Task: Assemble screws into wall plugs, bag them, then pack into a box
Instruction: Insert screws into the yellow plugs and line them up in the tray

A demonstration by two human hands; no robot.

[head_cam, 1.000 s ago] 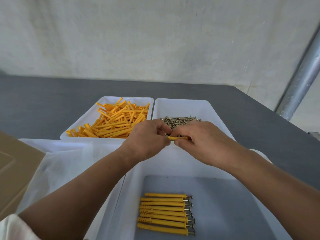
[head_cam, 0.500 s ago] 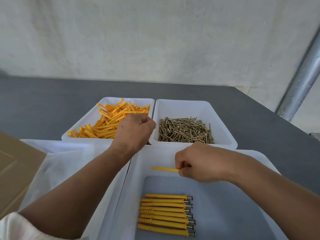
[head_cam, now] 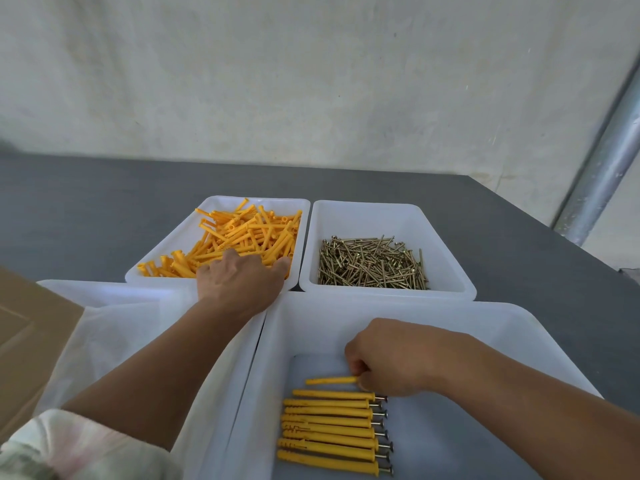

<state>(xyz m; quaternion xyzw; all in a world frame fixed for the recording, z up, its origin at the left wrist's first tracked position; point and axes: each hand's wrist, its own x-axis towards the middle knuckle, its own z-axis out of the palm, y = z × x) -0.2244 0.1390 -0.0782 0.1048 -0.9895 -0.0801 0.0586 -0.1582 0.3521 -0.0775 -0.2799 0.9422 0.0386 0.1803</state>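
My right hand (head_cam: 394, 358) pinches one assembled yellow wall plug (head_cam: 330, 380) low inside the near white tray (head_cam: 502, 327), just above a neat row of several assembled plugs with screws (head_cam: 332, 431). My left hand (head_cam: 242, 282) reaches into the far left tray (head_cam: 221, 206), fingers spread flat on the pile of loose yellow plugs (head_cam: 249, 233); whether it holds one is hidden. The far right tray (head_cam: 446, 237) holds a heap of brass screws (head_cam: 372, 265).
A tray lined with clear plastic bags (head_cam: 114, 337) sits at the near left under my left forearm. A brown cardboard box (head_cam: 27, 341) pokes in at the left edge. All stand on a grey table (head_cam: 86, 209); a metal pole (head_cam: 609, 161) rises at the right.
My hands parted after joining plug and screw. The right hand carried the assembled plug down into the near tray, close to the row. The left hand moved onto the plug pile and spread out.
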